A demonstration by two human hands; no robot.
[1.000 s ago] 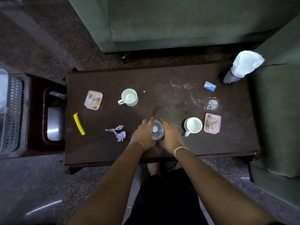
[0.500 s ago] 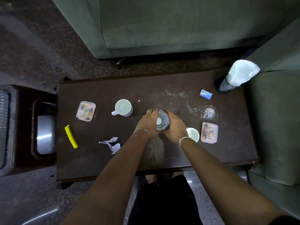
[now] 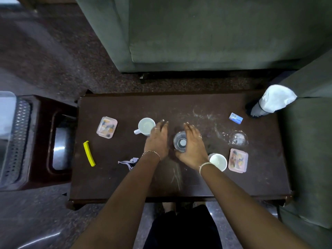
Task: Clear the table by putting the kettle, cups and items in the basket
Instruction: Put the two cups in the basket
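A round steel kettle (image 3: pixel 180 142), seen from above, stands mid-table on the dark wooden table (image 3: pixel 125 180). My right hand (image 3: pixel 193 147) lies against its right side, fingers stretched forward, thumb along its near side. My left hand (image 3: pixel 158 139) is off the kettle to its left, fingers straight, next to a white cup (image 3: pixel 145 126). A second white cup (image 3: pixel 218 161) stands right of my right wrist. The grey perforated basket (image 3: pixel 17 141) is at the far left, beside the table.
Two pink lidded boxes (image 3: pixel 106 127) (image 3: pixel 238 159), a yellow clip (image 3: pixel 89 153), a torn paper scrap (image 3: pixel 128 162), a blue packet (image 3: pixel 235 118) and a clear glass piece (image 3: pixel 238 138) lie on the table. A cloth-covered bottle (image 3: pixel 269 103) stands far right. Green sofas flank it.
Both hands slid the kettle away from the near edge toward the table's middle. My left hand has now let go and moved left toward the cup; my right hand's fingers have straightened.
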